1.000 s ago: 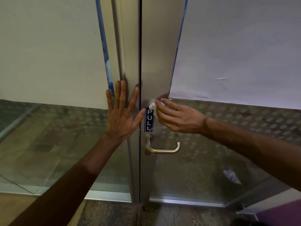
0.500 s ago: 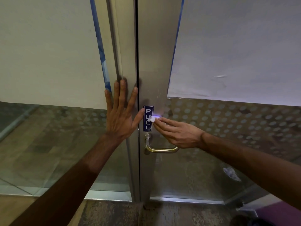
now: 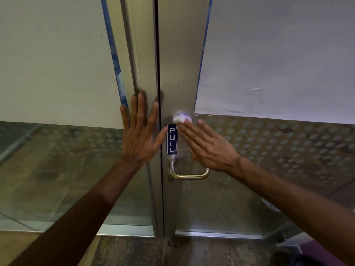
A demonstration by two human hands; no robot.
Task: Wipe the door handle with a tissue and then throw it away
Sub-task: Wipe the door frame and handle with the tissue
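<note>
Left hand (image 3: 141,135) flat, fingers spread, on metal door frame (image 3: 148,54). Right hand (image 3: 207,146) flat, fingertips pressing crumpled white tissue (image 3: 179,119) against door above blue PULL sign (image 3: 171,139); curved brass door handle (image 3: 189,173) below, untouched.

The tissue (image 3: 180,118) is white. The sign (image 3: 171,139) is dark blue with white letters that say PULL. The door handle (image 3: 189,173) is shiny gold. The door frame (image 3: 178,60) is grey metal. The glass (image 3: 278,146) has rows of pale round dots.
</note>
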